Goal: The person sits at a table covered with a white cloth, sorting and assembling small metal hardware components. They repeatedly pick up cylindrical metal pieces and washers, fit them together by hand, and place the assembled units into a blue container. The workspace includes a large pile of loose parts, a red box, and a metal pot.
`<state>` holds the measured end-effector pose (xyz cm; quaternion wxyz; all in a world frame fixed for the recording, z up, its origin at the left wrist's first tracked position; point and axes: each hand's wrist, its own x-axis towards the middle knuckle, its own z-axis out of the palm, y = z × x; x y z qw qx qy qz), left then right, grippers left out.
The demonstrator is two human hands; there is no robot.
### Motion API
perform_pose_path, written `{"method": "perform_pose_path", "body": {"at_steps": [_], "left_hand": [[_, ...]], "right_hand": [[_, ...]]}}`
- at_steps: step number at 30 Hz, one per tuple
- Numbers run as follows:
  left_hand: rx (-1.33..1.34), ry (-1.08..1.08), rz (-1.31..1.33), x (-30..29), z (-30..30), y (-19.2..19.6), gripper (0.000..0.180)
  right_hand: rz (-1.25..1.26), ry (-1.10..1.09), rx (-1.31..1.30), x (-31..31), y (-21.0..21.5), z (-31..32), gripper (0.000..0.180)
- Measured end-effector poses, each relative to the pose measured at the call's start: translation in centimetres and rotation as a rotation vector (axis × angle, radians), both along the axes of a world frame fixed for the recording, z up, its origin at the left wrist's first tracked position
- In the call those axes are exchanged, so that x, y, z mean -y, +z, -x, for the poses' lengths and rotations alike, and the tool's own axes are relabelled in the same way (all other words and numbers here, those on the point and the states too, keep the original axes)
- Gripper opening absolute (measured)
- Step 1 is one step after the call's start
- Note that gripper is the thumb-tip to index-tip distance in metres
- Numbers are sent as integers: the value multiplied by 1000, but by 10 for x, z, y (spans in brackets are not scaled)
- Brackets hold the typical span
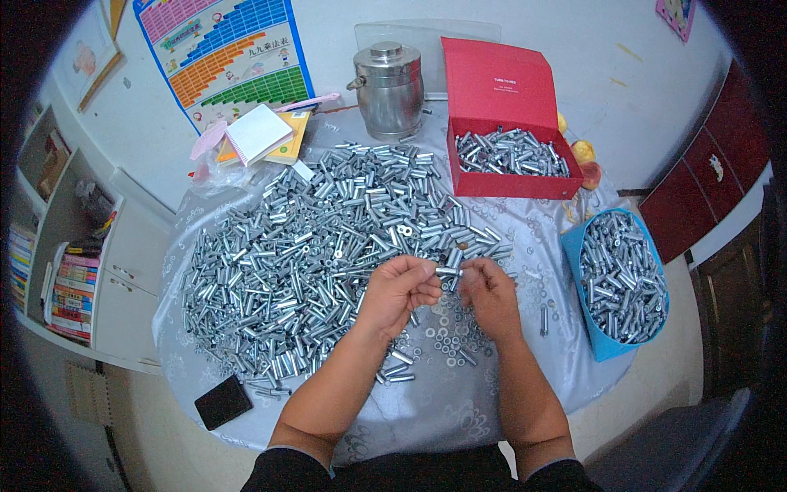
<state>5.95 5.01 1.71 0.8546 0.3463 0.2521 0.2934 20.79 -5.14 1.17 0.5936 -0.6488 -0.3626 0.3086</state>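
Note:
A short silver metal sleeve [448, 271] is held between my two hands above the table. My left hand [399, 289] pinches its left end with closed fingers. My right hand [489, 289] grips its right end, fingers curled. A big heap of silver metal sleeves [328, 238] covers the table's left and middle. Small washers [449, 336] lie scattered just below my hands.
A red box [512, 187] with its lid up holds more sleeves at the back right. A blue bin [598, 344] full of sleeves sits at the right edge. A steel pot [388, 88] and notebooks [261, 134] stand at the back. A black phone [222, 402] lies front left.

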Motion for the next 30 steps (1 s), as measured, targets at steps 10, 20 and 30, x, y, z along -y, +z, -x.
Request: {"method": "perform_pose_path", "body": {"at_steps": [10, 20, 30], "left_hand": [[-20, 8, -16, 0, 0, 2, 13], [-46, 19, -20, 0, 1, 2, 13], [-97, -19, -156, 13, -4, 14, 16]], "right_hand": [[-43, 71, 93, 1, -5, -2, 20], [-134, 48, -89, -3, -2, 5, 12], [-244, 131, -190, 6, 12, -3, 9]]}}
